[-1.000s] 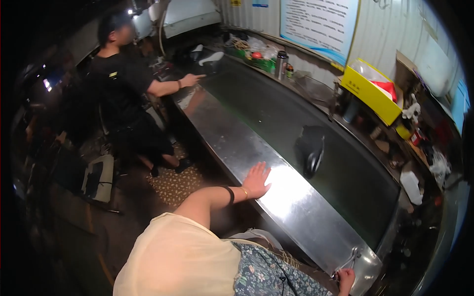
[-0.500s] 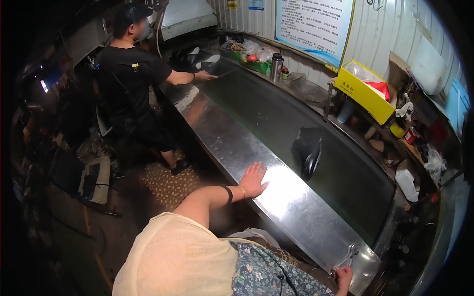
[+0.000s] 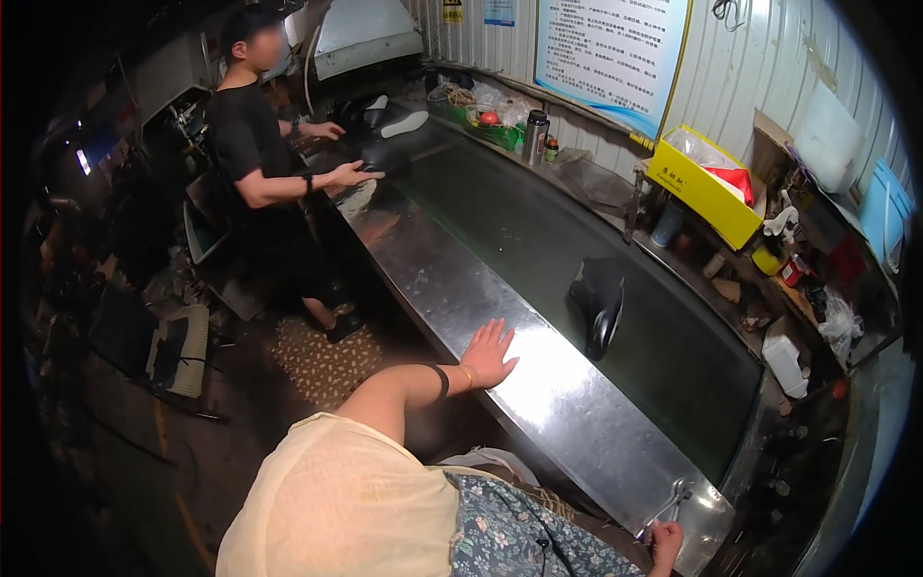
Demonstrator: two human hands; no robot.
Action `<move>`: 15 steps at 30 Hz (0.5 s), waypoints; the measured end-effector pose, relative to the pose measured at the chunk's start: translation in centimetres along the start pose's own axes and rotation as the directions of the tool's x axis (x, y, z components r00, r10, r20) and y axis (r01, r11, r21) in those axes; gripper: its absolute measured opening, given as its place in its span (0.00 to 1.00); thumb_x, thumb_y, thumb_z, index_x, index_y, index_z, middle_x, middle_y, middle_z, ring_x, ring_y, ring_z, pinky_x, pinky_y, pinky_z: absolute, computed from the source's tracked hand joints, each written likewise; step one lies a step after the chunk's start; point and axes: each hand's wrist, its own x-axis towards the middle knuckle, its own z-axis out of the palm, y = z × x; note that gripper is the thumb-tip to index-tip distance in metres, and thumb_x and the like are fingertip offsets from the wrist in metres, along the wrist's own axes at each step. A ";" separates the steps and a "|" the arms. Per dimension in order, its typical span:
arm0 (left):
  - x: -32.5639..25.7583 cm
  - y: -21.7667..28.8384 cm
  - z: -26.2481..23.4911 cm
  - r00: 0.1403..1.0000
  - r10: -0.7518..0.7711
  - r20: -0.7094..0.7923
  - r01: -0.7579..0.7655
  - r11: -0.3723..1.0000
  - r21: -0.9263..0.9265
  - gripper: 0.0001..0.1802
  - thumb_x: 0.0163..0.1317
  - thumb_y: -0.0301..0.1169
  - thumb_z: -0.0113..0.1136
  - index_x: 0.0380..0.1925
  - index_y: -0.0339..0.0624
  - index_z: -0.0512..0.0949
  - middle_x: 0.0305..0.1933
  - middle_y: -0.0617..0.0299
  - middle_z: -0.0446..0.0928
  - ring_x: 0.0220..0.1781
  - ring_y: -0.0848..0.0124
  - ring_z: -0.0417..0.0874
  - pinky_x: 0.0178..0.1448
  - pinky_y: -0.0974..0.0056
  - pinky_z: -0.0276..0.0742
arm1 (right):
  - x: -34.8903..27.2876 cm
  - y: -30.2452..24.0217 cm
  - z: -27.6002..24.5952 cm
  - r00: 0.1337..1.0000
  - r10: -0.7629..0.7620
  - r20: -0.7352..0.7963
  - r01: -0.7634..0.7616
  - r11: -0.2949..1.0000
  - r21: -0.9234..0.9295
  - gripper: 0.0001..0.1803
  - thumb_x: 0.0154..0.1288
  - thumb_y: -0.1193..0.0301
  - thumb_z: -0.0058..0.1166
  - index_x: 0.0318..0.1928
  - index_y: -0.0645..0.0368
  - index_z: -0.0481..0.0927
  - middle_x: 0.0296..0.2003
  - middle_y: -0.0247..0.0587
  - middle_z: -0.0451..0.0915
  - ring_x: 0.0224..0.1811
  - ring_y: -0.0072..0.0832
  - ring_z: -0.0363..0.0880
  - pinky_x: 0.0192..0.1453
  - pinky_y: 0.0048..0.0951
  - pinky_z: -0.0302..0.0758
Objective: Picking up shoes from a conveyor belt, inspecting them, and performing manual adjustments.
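Note:
My left hand (image 3: 490, 354) lies with fingers spread on the shiny metal ledge (image 3: 437, 269) along the near side of a dark belt (image 3: 514, 216). At the ledge's near right end, my right hand (image 3: 665, 544) is curled closed beside a metal hand tool with two handles (image 3: 679, 494), perhaps scissors. Whether the fingers grip it is not clear. On the belt, ahead and right of my left hand, rests a black shoe (image 3: 598, 313), touched by neither hand. Farther off, a dark shoe (image 3: 386, 162) is by a co-worker's hands.
The co-worker (image 3: 260, 144) stands at the belt's far left, near a shoe with a white sole (image 3: 404, 124). Behind the belt are a green basket (image 3: 495, 133), a steel flask (image 3: 536, 137) and a yellow box (image 3: 707, 188). A white plastic bottle (image 3: 786, 358) stands at right.
The co-worker has turned more toward the belt and now has both hands out over its far end, by a dark shoe. My hands have stayed in place.

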 end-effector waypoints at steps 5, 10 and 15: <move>0.2 0.2 0.0 1.000 0.005 0.012 -0.005 1.000 0.010 0.38 0.71 0.54 0.42 0.72 0.39 0.57 0.78 0.41 0.48 0.80 0.47 0.45 0.81 0.48 0.40 | -0.6 -0.4 0.0 0.999 -0.029 -0.032 0.030 0.999 0.035 0.15 0.59 0.67 0.69 0.26 0.57 0.74 0.17 0.31 0.75 0.16 0.19 0.72 0.21 0.21 0.69; 0.1 -0.1 0.3 1.000 -0.009 0.009 0.009 1.000 0.011 0.38 0.71 0.54 0.42 0.72 0.39 0.57 0.78 0.41 0.47 0.80 0.47 0.45 0.81 0.48 0.41 | -1.0 -2.5 0.9 0.999 0.035 -0.041 -0.037 0.998 -0.045 0.10 0.64 0.69 0.63 0.31 0.63 0.78 0.20 0.37 0.80 0.18 0.20 0.75 0.24 0.20 0.72; 0.3 0.1 0.1 1.000 -0.004 0.016 0.004 1.000 0.012 0.38 0.71 0.54 0.42 0.72 0.39 0.57 0.78 0.41 0.47 0.80 0.47 0.45 0.81 0.48 0.41 | -0.5 -1.0 0.3 0.998 0.060 -0.020 -0.060 0.998 0.015 0.06 0.67 0.72 0.59 0.35 0.63 0.79 0.23 0.38 0.82 0.19 0.20 0.76 0.25 0.20 0.72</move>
